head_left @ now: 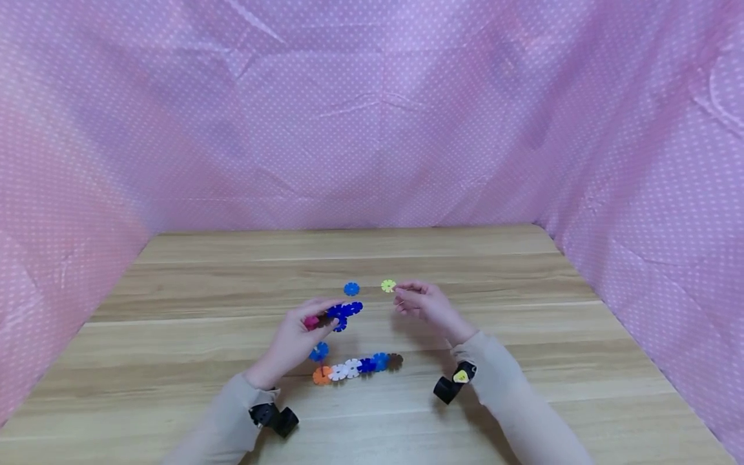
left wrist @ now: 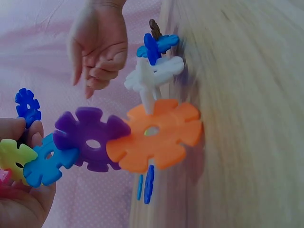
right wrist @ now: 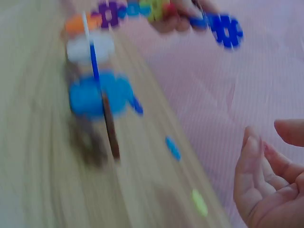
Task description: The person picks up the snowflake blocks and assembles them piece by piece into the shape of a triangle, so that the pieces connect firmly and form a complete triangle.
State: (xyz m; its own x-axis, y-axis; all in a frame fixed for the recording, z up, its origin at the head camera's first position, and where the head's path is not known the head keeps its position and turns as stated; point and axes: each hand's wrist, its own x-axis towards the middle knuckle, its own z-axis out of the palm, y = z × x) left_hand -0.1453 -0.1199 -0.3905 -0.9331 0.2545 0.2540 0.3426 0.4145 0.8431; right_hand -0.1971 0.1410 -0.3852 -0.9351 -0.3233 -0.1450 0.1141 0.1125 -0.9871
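My left hand (head_left: 296, 329) grips a linked chain of notched plastic snowflake discs, raised over the table. At its far end are dark blue discs (right wrist: 225, 31). The other end runs through yellow, light blue and purple (left wrist: 92, 137) discs down to an orange disc (left wrist: 154, 135). From there a row of white (head_left: 352, 368), dark blue, light blue and brown (head_left: 395, 361) discs stretches right along the tabletop. My right hand (head_left: 427, 307) holds nothing, thumb and fingers apart (right wrist: 273, 183). It hovers close to a loose yellow disc (head_left: 388, 285).
A loose light blue disc (head_left: 351, 289) lies left of the yellow one. Another dark blue disc (left wrist: 149, 185) lies on the wooden table (head_left: 232, 271). Pink dotted cloth (head_left: 378, 129) hangs behind and at both sides.
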